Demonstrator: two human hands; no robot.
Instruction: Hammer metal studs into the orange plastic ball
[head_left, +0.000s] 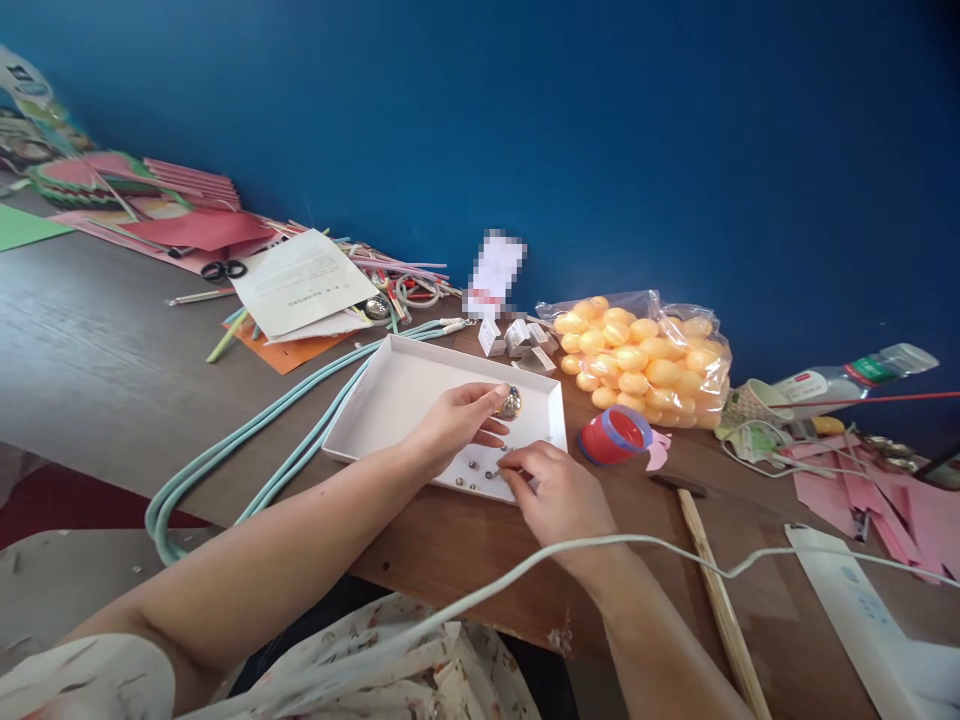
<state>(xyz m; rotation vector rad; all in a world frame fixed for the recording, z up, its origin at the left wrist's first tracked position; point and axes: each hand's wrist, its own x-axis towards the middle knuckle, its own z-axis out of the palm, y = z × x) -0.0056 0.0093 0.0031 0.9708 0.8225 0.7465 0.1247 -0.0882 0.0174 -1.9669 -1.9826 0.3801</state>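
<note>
My left hand [459, 422] is over a shallow white box [405, 385], its thumb and fingertips closed on a shiny round metal bell [511, 403]. Several small metal balls [473, 465] lie scattered on the box's floor, near its front right corner. Just right of them, my right hand [559, 492] reaches over the box's front edge with thumb and forefinger drawn together. Whatever sits between those fingertips is too small or hidden to make out.
Behind the box are small white cartons [517, 338] and a clear bag of orange balls [645, 360]. A red cup [615, 435] and hammer [712, 570] stand to the right. A white cable [525, 568] crosses over my right wrist. Turquoise cords [255, 455] loop left, near papers [304, 285].
</note>
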